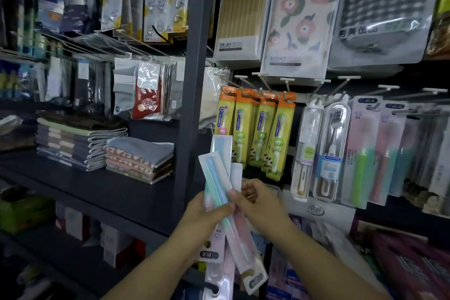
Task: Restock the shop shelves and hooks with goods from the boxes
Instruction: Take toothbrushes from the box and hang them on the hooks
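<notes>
Both hands are up front working a fanned bunch of toothbrush packs (219, 185): left hand (207, 212) has its fingers wrapped round the bundle from the left, right hand (258, 202) pinches one pack's edge from the right. Packs run long-ways bottom to top, leaning a bit left, tops near the kids' toothbrushes (255, 129) on the hooks (287, 83). Guessing the right hand peels one off for a hook up and right; no boxes in view.

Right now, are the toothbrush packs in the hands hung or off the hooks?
Off: both hands, left hand and right hand, grip the fanned toothbrush packs.
</notes>
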`<control>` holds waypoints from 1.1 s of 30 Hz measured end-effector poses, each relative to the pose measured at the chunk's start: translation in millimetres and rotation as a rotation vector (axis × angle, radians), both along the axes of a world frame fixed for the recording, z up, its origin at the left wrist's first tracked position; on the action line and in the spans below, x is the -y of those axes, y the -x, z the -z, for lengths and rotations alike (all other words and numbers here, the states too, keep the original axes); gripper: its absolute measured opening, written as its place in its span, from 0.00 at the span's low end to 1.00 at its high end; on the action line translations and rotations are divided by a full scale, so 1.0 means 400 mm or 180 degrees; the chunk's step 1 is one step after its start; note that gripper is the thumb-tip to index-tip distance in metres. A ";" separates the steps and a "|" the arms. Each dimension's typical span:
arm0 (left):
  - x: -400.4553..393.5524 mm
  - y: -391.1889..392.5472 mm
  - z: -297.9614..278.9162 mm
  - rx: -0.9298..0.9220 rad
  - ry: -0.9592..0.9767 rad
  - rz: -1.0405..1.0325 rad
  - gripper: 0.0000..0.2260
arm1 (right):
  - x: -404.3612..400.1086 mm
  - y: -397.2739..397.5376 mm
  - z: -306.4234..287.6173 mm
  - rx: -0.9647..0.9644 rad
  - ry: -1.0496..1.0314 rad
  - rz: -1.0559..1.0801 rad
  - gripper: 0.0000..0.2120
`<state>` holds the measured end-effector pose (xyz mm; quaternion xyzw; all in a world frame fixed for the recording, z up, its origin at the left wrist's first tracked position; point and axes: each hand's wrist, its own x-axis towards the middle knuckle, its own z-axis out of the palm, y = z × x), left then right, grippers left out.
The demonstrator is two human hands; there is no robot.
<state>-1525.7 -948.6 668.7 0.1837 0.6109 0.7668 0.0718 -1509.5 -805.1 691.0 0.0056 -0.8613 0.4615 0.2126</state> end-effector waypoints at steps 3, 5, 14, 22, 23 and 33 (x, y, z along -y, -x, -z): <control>0.008 -0.008 -0.003 -0.0086 -0.0071 -0.0019 0.13 | 0.008 -0.005 0.007 0.0198 0.0131 0.0064 0.16; 0.017 -0.006 -0.003 -0.0030 -0.0192 -0.0105 0.13 | 0.001 -0.011 0.016 0.0394 0.0189 0.0056 0.19; 0.012 -0.020 0.006 0.0044 -0.0313 -0.0178 0.09 | -0.059 -0.127 0.092 0.1731 0.1321 -0.0838 0.26; -0.038 -0.043 0.036 0.0213 -0.0179 0.0123 0.11 | -0.123 -0.217 0.097 0.1348 0.1088 -0.0654 0.10; -0.044 -0.047 0.039 0.0264 -0.0187 0.0128 0.11 | -0.137 -0.222 0.097 0.1250 0.1163 -0.0577 0.13; -0.126 -0.070 0.053 0.0423 -0.0594 -0.0054 0.10 | -0.137 -0.227 0.135 0.0901 0.0326 -0.0529 0.07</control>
